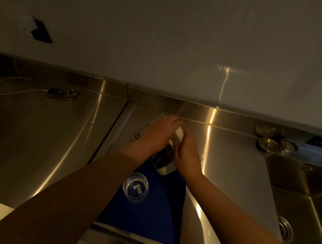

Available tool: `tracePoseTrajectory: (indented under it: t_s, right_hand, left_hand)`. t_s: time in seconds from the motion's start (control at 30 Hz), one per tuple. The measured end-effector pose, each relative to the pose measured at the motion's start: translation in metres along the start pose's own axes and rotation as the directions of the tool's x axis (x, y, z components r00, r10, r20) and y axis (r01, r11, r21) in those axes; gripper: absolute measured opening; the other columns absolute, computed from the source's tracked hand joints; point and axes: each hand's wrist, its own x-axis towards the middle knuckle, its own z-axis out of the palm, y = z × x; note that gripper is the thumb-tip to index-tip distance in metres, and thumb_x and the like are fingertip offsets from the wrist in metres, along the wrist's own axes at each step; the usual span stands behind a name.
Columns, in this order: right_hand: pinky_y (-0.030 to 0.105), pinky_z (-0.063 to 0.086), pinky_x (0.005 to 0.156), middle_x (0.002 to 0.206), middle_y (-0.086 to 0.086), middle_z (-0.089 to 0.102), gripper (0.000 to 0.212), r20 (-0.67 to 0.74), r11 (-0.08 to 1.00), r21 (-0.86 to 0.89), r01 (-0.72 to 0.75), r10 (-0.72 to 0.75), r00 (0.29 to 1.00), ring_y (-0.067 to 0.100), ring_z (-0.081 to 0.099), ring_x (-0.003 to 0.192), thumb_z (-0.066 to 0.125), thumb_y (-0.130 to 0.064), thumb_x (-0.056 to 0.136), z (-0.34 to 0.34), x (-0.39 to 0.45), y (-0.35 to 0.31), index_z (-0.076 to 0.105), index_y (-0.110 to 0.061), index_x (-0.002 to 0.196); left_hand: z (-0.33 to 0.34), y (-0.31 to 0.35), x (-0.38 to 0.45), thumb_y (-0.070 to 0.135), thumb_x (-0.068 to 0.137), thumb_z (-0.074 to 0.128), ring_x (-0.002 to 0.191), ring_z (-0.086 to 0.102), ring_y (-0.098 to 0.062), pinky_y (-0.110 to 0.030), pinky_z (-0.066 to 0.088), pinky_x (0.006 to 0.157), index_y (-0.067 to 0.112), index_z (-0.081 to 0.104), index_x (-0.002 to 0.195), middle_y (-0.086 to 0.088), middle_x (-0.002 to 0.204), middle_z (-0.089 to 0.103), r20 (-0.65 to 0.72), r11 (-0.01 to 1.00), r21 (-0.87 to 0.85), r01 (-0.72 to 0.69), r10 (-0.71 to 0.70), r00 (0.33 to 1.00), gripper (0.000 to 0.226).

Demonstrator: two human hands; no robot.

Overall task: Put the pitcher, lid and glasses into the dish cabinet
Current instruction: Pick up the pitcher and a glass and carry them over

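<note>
Both hands are closing on the upright clear glass pitcher [163, 160]: left hand [155, 134] gripping its far side, right hand [187, 154] pinching its white lid [178, 135] on top.

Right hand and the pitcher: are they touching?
Touching. The head view shows the right hand against the pitcher, its fingers curled onto the white lid, while the left hand covers the top.

Glass [135, 189] on mat [150, 212], pitcher [165, 160] just behind; sink [303, 198] to the right.
</note>
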Motion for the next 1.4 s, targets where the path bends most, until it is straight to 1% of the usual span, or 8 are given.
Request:
tracePoseTrajectory:
  t_s: [0.27,0.37,0.5,0.63,0.73,0.9,1.13,1.4]
  right_hand:
    - [0.042,0.049,0.082,0.121,0.013,0.053,0.053,-0.002,0.979,-0.144,0.143,-0.145,0.989,0.023,0.052,0.104,0.057,-0.003,0.087,-0.008,0.005,-0.010,0.040,-0.010,0.136]
    - [0.039,0.050,0.081,0.122,0.015,0.050,0.063,0.028,0.964,-0.192,0.181,-0.179,0.983,0.025,0.052,0.104,0.060,0.002,0.081,-0.012,0.001,-0.007,0.038,-0.013,0.138]
    - [0.043,0.051,0.082,0.123,0.014,0.049,0.062,-0.038,0.986,-0.131,0.100,-0.106,0.994,0.026,0.050,0.107,0.065,0.000,0.077,-0.020,-0.009,0.001,0.042,-0.013,0.134]
    - [0.045,0.049,0.089,0.133,0.016,0.045,0.056,-0.030,0.976,-0.175,0.129,-0.136,0.990,0.025,0.046,0.116,0.062,-0.004,0.081,-0.027,-0.013,-0.001,0.043,-0.010,0.133]
    - [0.044,0.040,0.102,0.147,0.017,0.033,0.062,0.083,0.930,-0.307,0.201,-0.184,0.979,0.033,0.036,0.131,0.062,-0.008,0.083,-0.028,-0.003,-0.007,0.037,-0.010,0.140]
    - [0.045,0.030,0.110,0.156,0.008,0.015,0.075,0.396,0.768,-0.526,0.365,-0.159,0.904,0.027,0.011,0.144,0.063,-0.014,0.083,-0.031,0.022,-0.015,0.023,-0.017,0.147]
    - [0.030,0.043,0.077,0.146,0.006,0.033,0.057,0.468,0.806,-0.488,0.336,-0.084,0.880,0.027,0.047,0.119,0.067,-0.016,0.081,-0.048,0.036,-0.024,0.040,-0.020,0.131]
    - [0.029,0.029,0.061,0.116,0.010,0.050,0.040,0.258,0.811,-0.550,0.200,-0.063,0.964,0.028,0.047,0.100,0.067,-0.009,0.072,-0.036,0.008,-0.010,0.051,-0.011,0.109]
  left_hand:
    - [0.019,0.005,-0.011,-0.004,0.086,0.051,0.141,0.017,-0.021,-0.036,0.022,0.113,0.030,0.002,0.148,-0.004,0.156,0.014,0.066,0.984,-0.151,0.093,-0.083,0.994,0.086]
    - [0.022,-0.003,-0.020,0.010,0.090,0.050,0.143,0.002,-0.017,-0.035,0.008,0.115,0.025,-0.008,0.147,-0.003,0.157,0.004,0.009,0.998,0.023,0.058,-0.058,0.998,0.082]
    - [0.023,-0.018,-0.029,0.033,0.092,0.052,0.140,-0.009,-0.013,-0.029,-0.012,0.112,0.015,-0.002,0.146,-0.006,0.156,0.001,-0.107,0.976,0.185,0.110,-0.091,0.990,0.078]
    - [0.026,-0.025,-0.036,0.043,0.089,0.053,0.140,0.020,-0.023,-0.036,0.012,0.111,0.011,0.029,0.142,-0.009,0.151,0.026,-0.026,0.981,0.016,0.192,-0.191,0.981,0.067]
    - [0.027,-0.019,-0.038,0.040,0.088,0.055,0.115,0.049,-0.024,-0.038,0.042,0.096,0.014,0.041,0.130,-0.009,0.132,0.046,-0.018,0.967,-0.090,0.237,-0.239,0.971,0.052]
    - [0.021,-0.018,-0.036,0.036,0.091,0.055,0.107,0.051,-0.019,-0.026,0.040,0.083,0.013,0.042,0.128,-0.007,0.125,0.049,0.073,0.963,-0.125,0.237,-0.229,0.971,0.045]
    - [0.011,-0.006,-0.033,0.032,0.092,0.054,0.077,0.051,-0.004,-0.018,0.036,0.063,0.023,0.048,0.091,0.012,0.084,0.050,0.180,0.942,-0.238,0.236,-0.196,0.964,0.011]
    - [0.007,-0.005,-0.026,0.027,0.091,0.054,0.091,0.055,-0.016,-0.028,0.042,0.076,0.020,0.055,0.100,-0.001,0.101,0.058,0.208,0.999,0.013,0.037,-0.039,0.977,0.012]
